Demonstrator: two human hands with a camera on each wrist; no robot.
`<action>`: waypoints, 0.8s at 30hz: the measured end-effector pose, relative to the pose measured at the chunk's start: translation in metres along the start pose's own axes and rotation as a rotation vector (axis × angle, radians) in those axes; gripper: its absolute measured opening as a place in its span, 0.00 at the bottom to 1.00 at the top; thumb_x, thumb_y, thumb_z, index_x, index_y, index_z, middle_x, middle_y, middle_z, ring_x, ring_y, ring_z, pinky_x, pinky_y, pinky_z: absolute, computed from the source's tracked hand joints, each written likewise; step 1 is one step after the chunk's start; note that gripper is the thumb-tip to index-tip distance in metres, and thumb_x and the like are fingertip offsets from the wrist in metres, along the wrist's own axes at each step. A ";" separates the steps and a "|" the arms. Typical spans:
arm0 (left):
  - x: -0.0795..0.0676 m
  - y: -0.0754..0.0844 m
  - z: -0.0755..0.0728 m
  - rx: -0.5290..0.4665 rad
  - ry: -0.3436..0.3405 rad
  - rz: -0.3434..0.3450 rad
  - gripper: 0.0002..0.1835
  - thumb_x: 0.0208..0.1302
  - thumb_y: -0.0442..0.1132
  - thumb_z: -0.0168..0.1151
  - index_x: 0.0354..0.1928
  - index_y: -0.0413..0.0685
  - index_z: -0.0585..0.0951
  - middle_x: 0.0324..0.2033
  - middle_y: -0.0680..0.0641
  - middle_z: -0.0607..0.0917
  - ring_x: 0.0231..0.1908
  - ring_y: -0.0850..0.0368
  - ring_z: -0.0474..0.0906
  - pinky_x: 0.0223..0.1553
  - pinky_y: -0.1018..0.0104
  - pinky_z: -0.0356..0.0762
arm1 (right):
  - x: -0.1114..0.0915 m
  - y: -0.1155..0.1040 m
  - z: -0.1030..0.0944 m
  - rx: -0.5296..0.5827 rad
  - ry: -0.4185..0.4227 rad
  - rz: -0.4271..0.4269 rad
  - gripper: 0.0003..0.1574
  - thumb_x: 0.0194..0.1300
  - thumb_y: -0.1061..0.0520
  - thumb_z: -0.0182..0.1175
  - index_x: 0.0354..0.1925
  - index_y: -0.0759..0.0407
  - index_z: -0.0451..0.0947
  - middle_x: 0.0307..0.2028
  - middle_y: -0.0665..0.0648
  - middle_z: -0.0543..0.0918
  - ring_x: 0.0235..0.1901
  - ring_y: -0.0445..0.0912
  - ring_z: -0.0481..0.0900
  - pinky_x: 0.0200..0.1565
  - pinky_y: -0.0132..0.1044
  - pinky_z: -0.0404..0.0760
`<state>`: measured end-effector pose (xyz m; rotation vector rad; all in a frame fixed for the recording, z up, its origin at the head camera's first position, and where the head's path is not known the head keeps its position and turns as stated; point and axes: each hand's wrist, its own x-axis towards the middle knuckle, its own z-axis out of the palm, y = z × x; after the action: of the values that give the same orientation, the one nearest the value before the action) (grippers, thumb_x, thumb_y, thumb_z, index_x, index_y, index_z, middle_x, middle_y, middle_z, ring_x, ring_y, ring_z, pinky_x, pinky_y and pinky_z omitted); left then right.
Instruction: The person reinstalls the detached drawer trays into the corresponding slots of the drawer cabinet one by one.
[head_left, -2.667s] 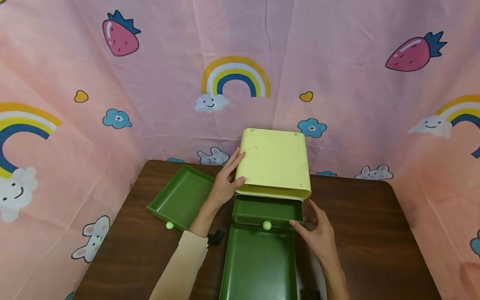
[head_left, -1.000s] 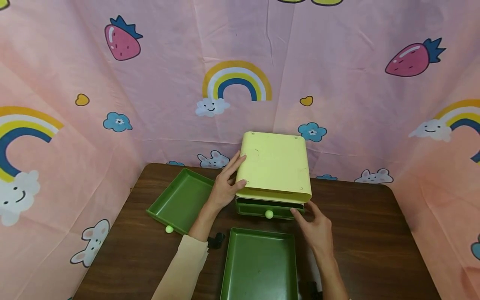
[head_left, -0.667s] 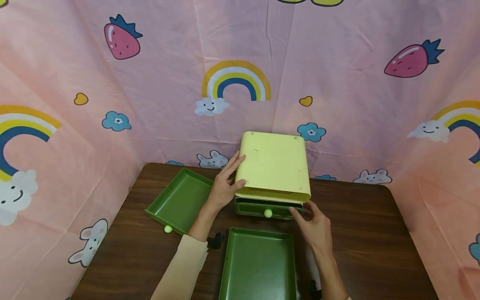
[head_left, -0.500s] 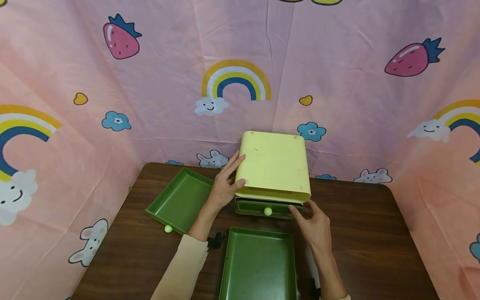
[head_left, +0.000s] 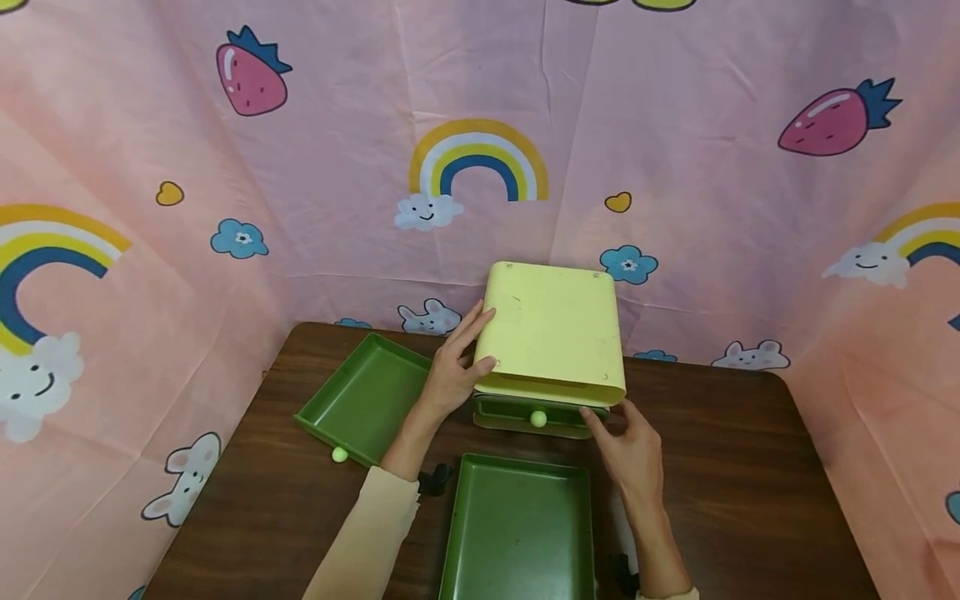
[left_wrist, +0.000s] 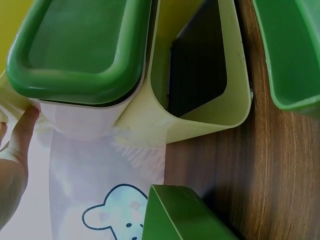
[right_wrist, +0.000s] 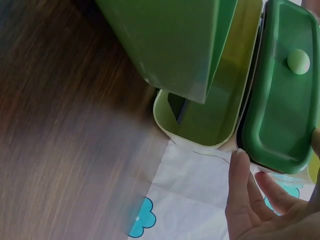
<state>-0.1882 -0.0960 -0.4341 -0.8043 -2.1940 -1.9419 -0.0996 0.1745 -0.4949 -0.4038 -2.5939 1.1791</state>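
Note:
A pale yellow drawer cabinet [head_left: 555, 325] stands at the back of the table. My left hand [head_left: 448, 379] rests on its left side, thumb and fingertips over the top edge. A green drawer [head_left: 504, 407] with a round light green knob [head_left: 538, 419] sits inside, its front near the cabinet's opening. My right hand [head_left: 633, 458] has its thumb against the right end of that front, the fingers beside the cabinet's right side. In the left wrist view, the yellow compartment [left_wrist: 239, 70] next to the drawer holds no drawer.
One green drawer [head_left: 517, 533] lies on the brown table [head_left: 727, 467] before the cabinet. Another green drawer [head_left: 367, 396] lies at an angle on the left, its knob [head_left: 340, 455] toward me. A patterned cloth [head_left: 337, 133] hangs behind and at both sides.
The knobbed drawer has slid from sticking well out to nearly flush with the cabinet. My right hand has moved away from me with it; my left hand has kept its place.

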 end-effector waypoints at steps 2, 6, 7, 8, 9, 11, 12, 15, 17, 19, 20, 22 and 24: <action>-0.001 0.000 0.000 -0.006 0.000 -0.004 0.49 0.63 0.67 0.60 0.73 0.36 0.64 0.75 0.34 0.53 0.70 0.35 0.59 0.52 0.45 0.77 | 0.000 0.000 0.000 0.001 -0.005 0.002 0.40 0.58 0.26 0.63 0.56 0.52 0.80 0.45 0.58 0.86 0.36 0.50 0.84 0.34 0.48 0.79; -0.001 0.000 0.001 -0.010 0.002 -0.009 0.48 0.64 0.67 0.60 0.73 0.37 0.64 0.76 0.35 0.53 0.71 0.36 0.58 0.53 0.43 0.77 | 0.000 0.001 0.000 0.003 -0.004 -0.006 0.40 0.59 0.27 0.63 0.55 0.52 0.80 0.44 0.58 0.87 0.37 0.50 0.85 0.35 0.49 0.79; -0.001 -0.001 0.001 -0.007 0.002 -0.009 0.48 0.64 0.67 0.59 0.73 0.37 0.64 0.76 0.35 0.53 0.71 0.36 0.58 0.53 0.42 0.77 | 0.000 0.001 0.000 0.003 0.000 -0.007 0.39 0.58 0.27 0.64 0.55 0.52 0.80 0.44 0.58 0.87 0.37 0.51 0.85 0.35 0.49 0.79; 0.000 -0.001 0.001 -0.004 0.002 -0.008 0.48 0.64 0.67 0.59 0.73 0.38 0.64 0.76 0.35 0.53 0.71 0.36 0.58 0.53 0.42 0.77 | 0.001 0.001 0.000 0.004 0.003 -0.009 0.38 0.59 0.27 0.64 0.54 0.52 0.81 0.44 0.58 0.87 0.37 0.51 0.84 0.35 0.50 0.79; 0.000 -0.001 0.001 -0.002 0.003 -0.006 0.48 0.64 0.67 0.59 0.73 0.38 0.64 0.76 0.35 0.53 0.71 0.36 0.58 0.53 0.41 0.76 | 0.001 0.001 0.000 0.003 0.007 -0.012 0.38 0.59 0.27 0.64 0.54 0.53 0.81 0.44 0.58 0.87 0.38 0.52 0.84 0.36 0.51 0.79; 0.000 -0.001 0.002 0.005 0.005 -0.003 0.49 0.63 0.68 0.58 0.73 0.38 0.64 0.75 0.35 0.54 0.71 0.36 0.58 0.52 0.40 0.76 | 0.001 0.000 0.001 0.006 0.015 -0.016 0.38 0.59 0.28 0.65 0.53 0.53 0.81 0.45 0.59 0.86 0.39 0.52 0.84 0.37 0.51 0.79; 0.001 -0.001 0.002 0.008 0.007 -0.002 0.49 0.63 0.68 0.58 0.73 0.38 0.64 0.75 0.35 0.54 0.71 0.35 0.58 0.52 0.40 0.76 | 0.001 0.000 0.001 0.009 0.017 -0.015 0.37 0.58 0.28 0.65 0.52 0.54 0.80 0.44 0.59 0.86 0.39 0.52 0.84 0.37 0.51 0.79; 0.001 -0.002 0.002 0.011 0.012 0.000 0.49 0.63 0.69 0.57 0.73 0.37 0.64 0.75 0.34 0.54 0.70 0.34 0.59 0.51 0.40 0.77 | 0.002 -0.001 0.003 0.022 0.018 -0.009 0.37 0.58 0.29 0.66 0.51 0.54 0.80 0.42 0.59 0.86 0.38 0.52 0.85 0.36 0.51 0.80; 0.001 -0.002 0.002 0.013 0.013 -0.002 0.50 0.63 0.69 0.57 0.73 0.38 0.64 0.75 0.34 0.54 0.70 0.34 0.60 0.51 0.40 0.77 | 0.002 -0.001 0.003 0.033 0.008 0.003 0.37 0.57 0.28 0.66 0.50 0.54 0.79 0.42 0.58 0.86 0.38 0.51 0.86 0.36 0.51 0.81; 0.001 -0.002 0.003 0.012 0.016 -0.002 0.50 0.63 0.69 0.57 0.73 0.37 0.64 0.75 0.34 0.54 0.70 0.34 0.60 0.50 0.41 0.78 | 0.002 -0.001 0.004 0.035 -0.002 0.016 0.38 0.57 0.27 0.66 0.50 0.54 0.78 0.41 0.58 0.86 0.38 0.51 0.86 0.36 0.50 0.80; 0.001 -0.003 0.003 0.011 0.018 -0.002 0.49 0.63 0.69 0.57 0.73 0.37 0.64 0.75 0.34 0.54 0.70 0.34 0.60 0.50 0.41 0.78 | 0.002 0.000 0.004 0.035 -0.007 0.021 0.38 0.57 0.27 0.65 0.51 0.54 0.78 0.42 0.58 0.86 0.38 0.51 0.86 0.36 0.50 0.80; 0.001 -0.003 0.003 0.010 0.020 -0.003 0.49 0.64 0.69 0.57 0.73 0.37 0.64 0.75 0.34 0.54 0.70 0.34 0.60 0.50 0.42 0.78 | 0.002 0.000 0.004 0.039 -0.017 0.029 0.39 0.58 0.27 0.65 0.51 0.54 0.77 0.42 0.59 0.86 0.38 0.52 0.85 0.36 0.51 0.80; 0.001 -0.003 0.004 0.009 0.021 -0.004 0.49 0.64 0.69 0.57 0.73 0.37 0.64 0.75 0.34 0.54 0.70 0.34 0.59 0.50 0.41 0.78 | 0.003 0.001 0.005 0.041 -0.021 0.031 0.39 0.58 0.26 0.64 0.52 0.54 0.77 0.42 0.59 0.85 0.39 0.52 0.85 0.36 0.51 0.80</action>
<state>-0.1891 -0.0923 -0.4371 -0.7754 -2.1925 -1.9315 -0.1037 0.1726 -0.4985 -0.4265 -2.5857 1.2512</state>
